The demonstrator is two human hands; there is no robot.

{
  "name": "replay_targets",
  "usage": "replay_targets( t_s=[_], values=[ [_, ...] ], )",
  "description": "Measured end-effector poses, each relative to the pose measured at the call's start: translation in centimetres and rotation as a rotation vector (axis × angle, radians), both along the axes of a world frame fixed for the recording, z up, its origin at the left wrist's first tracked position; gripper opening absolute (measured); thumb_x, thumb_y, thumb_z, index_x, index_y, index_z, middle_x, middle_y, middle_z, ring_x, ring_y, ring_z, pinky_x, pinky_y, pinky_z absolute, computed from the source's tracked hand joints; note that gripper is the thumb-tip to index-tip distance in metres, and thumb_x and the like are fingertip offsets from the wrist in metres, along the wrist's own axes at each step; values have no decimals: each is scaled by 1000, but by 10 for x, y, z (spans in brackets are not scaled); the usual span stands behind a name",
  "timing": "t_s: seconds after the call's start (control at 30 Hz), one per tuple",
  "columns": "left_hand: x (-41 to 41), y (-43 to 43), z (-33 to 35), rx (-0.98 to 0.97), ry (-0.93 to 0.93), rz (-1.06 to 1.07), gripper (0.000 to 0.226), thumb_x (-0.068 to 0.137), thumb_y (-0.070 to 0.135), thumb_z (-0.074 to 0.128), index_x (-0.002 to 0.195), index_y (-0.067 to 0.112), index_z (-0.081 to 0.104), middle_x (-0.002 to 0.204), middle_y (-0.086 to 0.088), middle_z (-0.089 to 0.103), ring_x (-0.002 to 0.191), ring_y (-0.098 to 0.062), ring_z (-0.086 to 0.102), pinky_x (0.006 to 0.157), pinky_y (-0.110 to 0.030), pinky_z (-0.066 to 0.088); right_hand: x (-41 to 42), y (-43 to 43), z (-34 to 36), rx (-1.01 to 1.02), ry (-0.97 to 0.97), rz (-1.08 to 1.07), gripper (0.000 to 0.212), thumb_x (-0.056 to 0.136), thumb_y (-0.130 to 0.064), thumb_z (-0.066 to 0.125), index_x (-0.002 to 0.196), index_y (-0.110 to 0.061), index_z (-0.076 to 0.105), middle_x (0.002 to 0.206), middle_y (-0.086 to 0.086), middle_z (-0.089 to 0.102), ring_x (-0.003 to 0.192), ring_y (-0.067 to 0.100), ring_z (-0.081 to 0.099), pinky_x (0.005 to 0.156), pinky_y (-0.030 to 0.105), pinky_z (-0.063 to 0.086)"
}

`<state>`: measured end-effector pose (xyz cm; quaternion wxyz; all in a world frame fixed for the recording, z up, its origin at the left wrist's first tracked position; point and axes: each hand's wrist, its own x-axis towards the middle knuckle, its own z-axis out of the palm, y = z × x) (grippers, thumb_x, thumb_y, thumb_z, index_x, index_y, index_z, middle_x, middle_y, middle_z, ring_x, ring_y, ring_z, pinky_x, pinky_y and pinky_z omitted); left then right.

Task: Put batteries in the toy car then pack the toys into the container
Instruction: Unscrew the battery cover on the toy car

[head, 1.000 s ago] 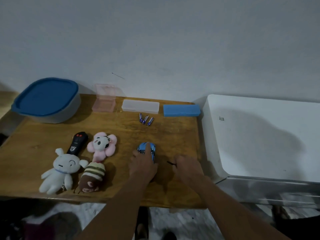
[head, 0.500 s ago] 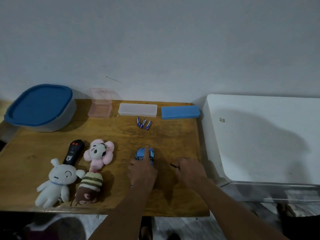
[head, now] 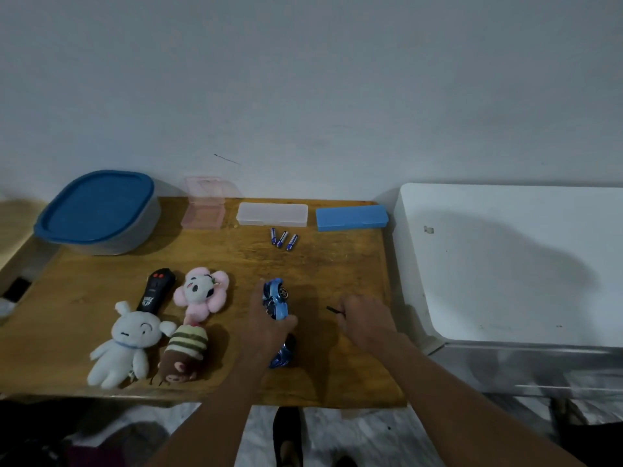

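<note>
My left hand (head: 266,326) grips the blue toy car (head: 276,299), which is tipped on its side with a wheel facing right. My right hand (head: 365,323) holds a thin dark tool (head: 332,309), probably a small screwdriver, its tip pointing left. Three blue batteries (head: 283,238) lie farther back on the wooden table (head: 330,264). A round container with a blue lid (head: 97,210) sits at the back left. A white plush (head: 124,345), a pink flower plush (head: 202,291), a striped brown plush (head: 183,353) and a black remote (head: 155,288) lie at the left.
A pink open box (head: 204,212), a clear box (head: 272,214) and a blue box (head: 351,217) line the table's back edge by the wall. A white appliance top (head: 512,261) adjoins the table on the right. A blue piece (head: 281,357) shows under my left wrist.
My left hand has closed around the car and tipped it from flat onto its side. My right hand stayed beside it with the tool.
</note>
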<state>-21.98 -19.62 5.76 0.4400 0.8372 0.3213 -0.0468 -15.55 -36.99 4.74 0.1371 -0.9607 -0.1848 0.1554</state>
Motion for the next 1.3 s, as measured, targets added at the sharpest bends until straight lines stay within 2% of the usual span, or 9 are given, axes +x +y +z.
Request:
replay_targets(
  t_s=[0.07,0.13,0.27,0.47,0.6,0.7,0.87,1.13,1.3],
  values=[
    [-5,7,2,-109,-61,87,82,68,27,83,140,25,42,134,-3,57,118,-26,57,102,-42,46,-2,5,1,10,1,0,15,92,-30,51,93,-21,63,80,-2,61,74,17,59,71,37,56],
    [-10,15,4,-344,-72,176,71,61,30,83,123,24,49,116,-7,67,98,-28,68,88,-50,56,-3,10,3,1,-11,8,17,92,-29,51,97,-20,65,81,-2,62,75,17,59,68,35,54],
    [-14,26,11,-715,-37,196,45,83,16,70,124,15,52,105,-19,67,83,-32,67,68,-42,57,-5,19,12,56,-20,-33,18,95,-28,53,106,-20,63,91,-1,66,81,17,62,68,33,54],
    [-2,40,17,-950,-2,188,29,90,26,56,113,9,62,112,-21,66,100,-38,63,82,-45,54,3,31,26,220,-35,-152,14,94,-28,57,100,-21,67,86,-4,68,71,9,62,62,24,54],
    [9,54,18,-1113,5,146,39,91,26,51,123,3,58,105,-21,67,90,-37,63,77,-44,52,9,39,37,265,-109,-240,10,93,-24,59,92,-22,68,80,-4,67,69,9,61,59,20,48],
    [17,70,18,-1161,35,82,50,89,27,49,130,0,54,100,-22,66,84,-36,62,79,-44,50,9,50,45,308,-181,-291,14,91,-20,60,78,-24,64,70,-6,61,62,6,55,54,17,39],
    [24,89,15,-1127,58,-50,37,98,25,39,120,3,58,88,-17,70,74,-30,64,71,-37,50,3,72,57,363,-202,-401,13,91,-18,60,78,-21,62,64,-11,55,60,4,51,55,15,36],
    [35,95,19,-1066,39,-239,56,92,2,52,135,35,42,120,-22,64,97,-40,66,75,-44,56,3,91,72,556,-199,-627,22,92,-20,60,113,-19,59,95,-5,61,86,9,56,72,21,43],
    [38,85,27,-1016,-51,-299,78,84,-10,62,140,39,36,121,-21,62,103,-42,64,86,-52,55,19,86,79,639,-192,-599,37,90,-15,61,125,-28,57,87,-8,62,77,7,60,62,9,42]
  ],
)
